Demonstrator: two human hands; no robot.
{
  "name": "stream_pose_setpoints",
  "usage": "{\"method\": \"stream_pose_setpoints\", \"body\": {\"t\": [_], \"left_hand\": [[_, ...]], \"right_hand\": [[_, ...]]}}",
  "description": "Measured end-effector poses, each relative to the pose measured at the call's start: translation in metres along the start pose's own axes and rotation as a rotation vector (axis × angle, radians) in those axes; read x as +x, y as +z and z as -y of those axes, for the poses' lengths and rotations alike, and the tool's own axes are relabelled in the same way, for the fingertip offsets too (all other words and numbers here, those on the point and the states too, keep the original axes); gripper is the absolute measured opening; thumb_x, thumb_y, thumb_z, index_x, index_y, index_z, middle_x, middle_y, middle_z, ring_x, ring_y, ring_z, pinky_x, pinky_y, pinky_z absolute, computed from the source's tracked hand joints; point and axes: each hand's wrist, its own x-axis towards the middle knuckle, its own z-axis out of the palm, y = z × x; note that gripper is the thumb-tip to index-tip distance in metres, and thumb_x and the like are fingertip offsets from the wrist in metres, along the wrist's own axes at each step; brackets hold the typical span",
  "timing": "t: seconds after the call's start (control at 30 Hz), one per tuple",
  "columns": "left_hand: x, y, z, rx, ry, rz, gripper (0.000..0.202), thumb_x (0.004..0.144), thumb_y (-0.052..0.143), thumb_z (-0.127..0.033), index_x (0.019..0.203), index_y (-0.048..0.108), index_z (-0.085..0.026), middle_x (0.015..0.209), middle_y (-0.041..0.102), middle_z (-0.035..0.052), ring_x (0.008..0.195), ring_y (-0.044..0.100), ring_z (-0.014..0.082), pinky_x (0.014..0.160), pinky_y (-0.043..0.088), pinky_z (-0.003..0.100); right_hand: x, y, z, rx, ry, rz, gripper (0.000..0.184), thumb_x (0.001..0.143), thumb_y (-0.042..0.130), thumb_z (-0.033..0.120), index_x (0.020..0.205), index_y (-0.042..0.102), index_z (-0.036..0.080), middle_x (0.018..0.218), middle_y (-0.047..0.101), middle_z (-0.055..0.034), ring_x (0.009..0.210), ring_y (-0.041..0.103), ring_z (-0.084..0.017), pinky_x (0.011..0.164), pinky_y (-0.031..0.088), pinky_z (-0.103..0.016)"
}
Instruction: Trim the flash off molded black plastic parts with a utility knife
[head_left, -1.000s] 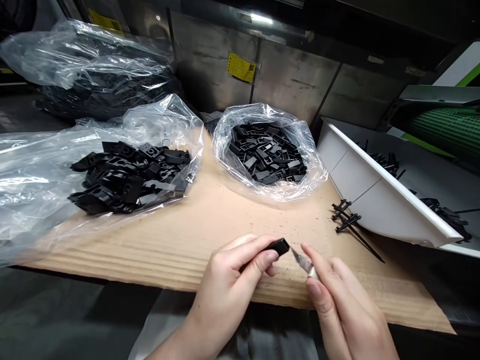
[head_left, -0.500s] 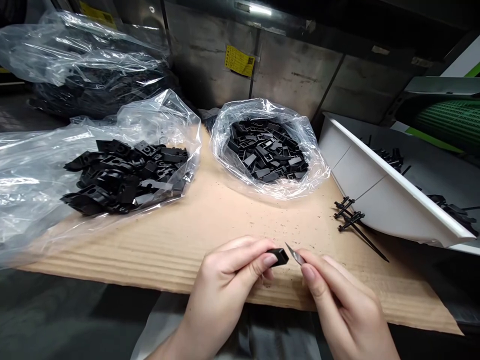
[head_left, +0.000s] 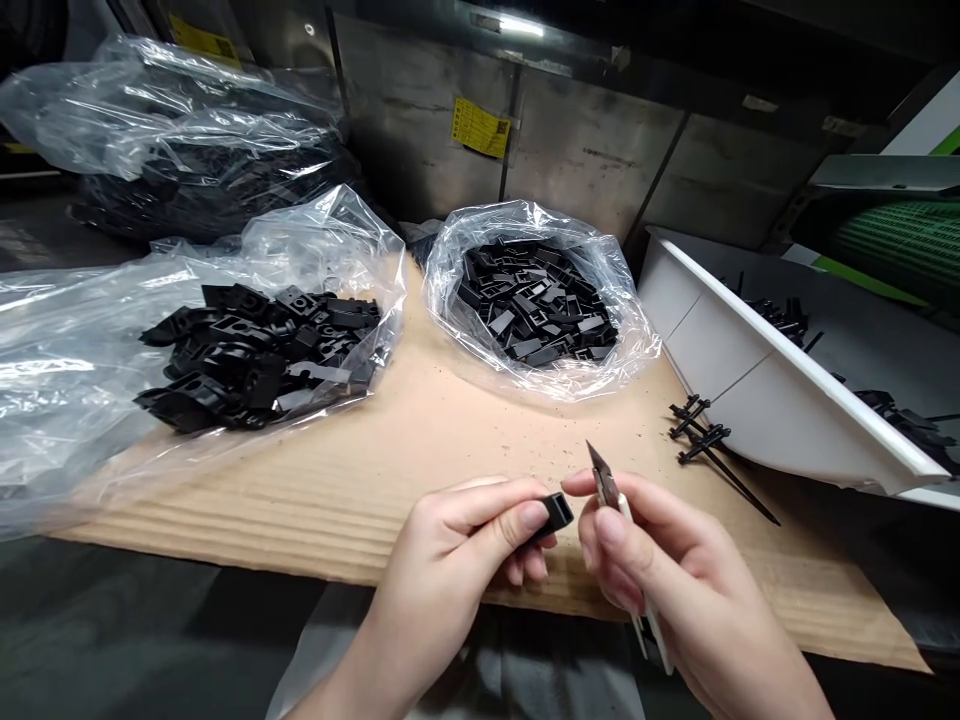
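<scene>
Between thumb and fingers, my left hand (head_left: 469,545) pinches a small black plastic part (head_left: 557,513), its hollow square end facing right. My right hand (head_left: 667,575) is closed around a utility knife (head_left: 651,640) with a pale handle. The knife's pointed blade (head_left: 602,470) sticks up and leans left, apart from the black part. My right index fingertip is close to the part's open end. Both hands are above the front of a cardboard sheet (head_left: 450,430). Beyond them, a clear plastic bag (head_left: 634,355) holds many similar black parts (head_left: 540,300).
At left, another clear bag (head_left: 67,400) holds larger black pieces (head_left: 247,350); a full bag (head_left: 225,150) lies behind it. A white bin (head_left: 787,390) with black parts stands at right, black tree-shaped plastic pieces (head_left: 701,430) beside it. A metal wall (head_left: 585,150) closes the back.
My right hand has turned the knife so its blade points more upward and its handle shows below. The black part has shifted slightly left in my left hand.
</scene>
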Motion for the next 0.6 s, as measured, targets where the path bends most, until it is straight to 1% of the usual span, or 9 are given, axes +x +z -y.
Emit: {"method": "stream_pose_setpoints", "body": {"t": [0.13, 0.2, 0.27, 0.33, 0.4, 0.5, 0.53, 0.57, 0.6], "left_hand": [[0.001, 0.001, 0.000, 0.120, 0.031, 0.037, 0.019, 0.080, 0.053, -0.020, 0.067, 0.067, -0.016, 0.061, 0.052, -0.0016, 0.053, 0.049, 0.0095, 0.049, 0.040, 0.016], [-0.001, -0.001, -0.001, 0.289, 0.083, 0.137, 0.023, 0.082, 0.051, -0.020, 0.068, 0.070, -0.018, 0.060, 0.053, -0.0010, 0.055, 0.052, 0.0111, 0.052, 0.041, 0.017], [-0.002, -0.005, -0.007, 0.475, 0.191, 0.281, 0.026, 0.082, 0.048, -0.017, 0.078, 0.072, -0.023, 0.060, 0.058, -0.0008, 0.057, 0.056, 0.0124, 0.055, 0.042, 0.016], [0.006, -0.014, -0.019, 0.660, 0.378, 0.334, 0.036, 0.077, 0.045, -0.010, 0.094, 0.070, -0.030, 0.065, 0.064, -0.0028, 0.060, 0.059, 0.0122, 0.057, 0.042, 0.014], [0.027, -0.022, -0.040, 0.873, 0.598, 0.209, 0.049, 0.070, 0.042, -0.005, 0.099, 0.067, -0.034, 0.076, 0.068, -0.0056, 0.066, 0.061, 0.0107, 0.061, 0.040, 0.011], [0.083, -0.027, -0.076, 1.280, 0.782, -0.014, 0.044, 0.068, 0.039, -0.004, 0.088, 0.072, -0.025, 0.082, 0.068, -0.0035, 0.073, 0.059, 0.0109, 0.067, 0.038, 0.012], [0.103, -0.027, -0.087, 1.386, 0.785, -0.116, 0.043, 0.070, 0.038, -0.006, 0.093, 0.070, -0.021, 0.083, 0.068, -0.0023, 0.076, 0.058, 0.0116, 0.070, 0.038, 0.013], [0.122, -0.027, -0.095, 1.457, 0.788, -0.198, 0.040, 0.073, 0.038, -0.010, 0.097, 0.068, -0.019, 0.088, 0.067, -0.0016, 0.079, 0.058, 0.0126, 0.074, 0.038, 0.015], [0.138, -0.027, -0.100, 1.489, 0.805, -0.259, 0.038, 0.075, 0.038, -0.016, 0.098, 0.068, -0.016, 0.091, 0.067, -0.0002, 0.082, 0.058, 0.0146, 0.078, 0.039, 0.019]], "right_hand": [[0.010, 0.011, -0.001, 0.312, 0.136, 0.076, 0.010, 0.080, 0.057, 0.028, 0.082, 0.054, 0.019, 0.056, 0.049, 0.0066, 0.043, 0.039, -0.002, 0.041, 0.031, -0.011], [0.010, 0.009, -0.003, 0.396, 0.227, 0.118, 0.015, 0.076, 0.061, 0.026, 0.075, 0.050, 0.017, 0.050, 0.046, 0.0080, 0.041, 0.035, -0.001, 0.038, 0.025, -0.011], [0.007, -0.001, -0.002, 0.409, 0.281, 0.161, 0.019, 0.074, 0.063, 0.026, 0.069, 0.047, 0.016, 0.045, 0.042, 0.0095, 0.036, 0.030, 0.000, 0.035, 0.020, -0.011], [0.003, -0.019, 0.010, 0.301, 0.283, 0.146, 0.019, 0.073, 0.063, 0.024, 0.067, 0.047, 0.016, 0.043, 0.041, 0.0101, 0.035, 0.029, 0.000, 0.034, 0.020, -0.011], [-0.001, -0.042, 0.036, 0.030, 0.202, 0.017, 0.016, 0.073, 0.062, 0.024, 0.067, 0.050, 0.015, 0.043, 0.044, 0.0092, 0.036, 0.035, -0.001, 0.034, 0.025, -0.011], [0.002, -0.082, 0.099, -0.666, -0.075, -0.380, 0.020, 0.073, 0.057, 0.031, 0.070, 0.063, 0.012, 0.043, 0.053, 0.0063, 0.039, 0.046, -0.003, 0.036, 0.032, -0.013], [0.007, -0.097, 0.122, -0.938, -0.136, -0.525, 0.031, 0.072, 0.050, 0.035, 0.072, 0.067, 0.009, 0.048, 0.059, 0.0036, 0.043, 0.053, -0.005, 0.038, 0.032, -0.015], [0.014, -0.112, 0.144, -1.035, -0.164, -0.646, 0.047, 0.072, 0.035, 0.036, 0.068, 0.067, 0.003, 0.056, 0.064, -0.0005, 0.050, 0.058, -0.009, 0.040, 0.030, -0.019], [0.023, -0.129, 0.164, -1.093, -0.176, -0.739, 0.061, 0.069, 0.015, 0.031, 0.063, 0.065, -0.003, 0.076, 0.066, -0.0044, 0.065, 0.060, -0.015, 0.042, 0.029, -0.024]]}}
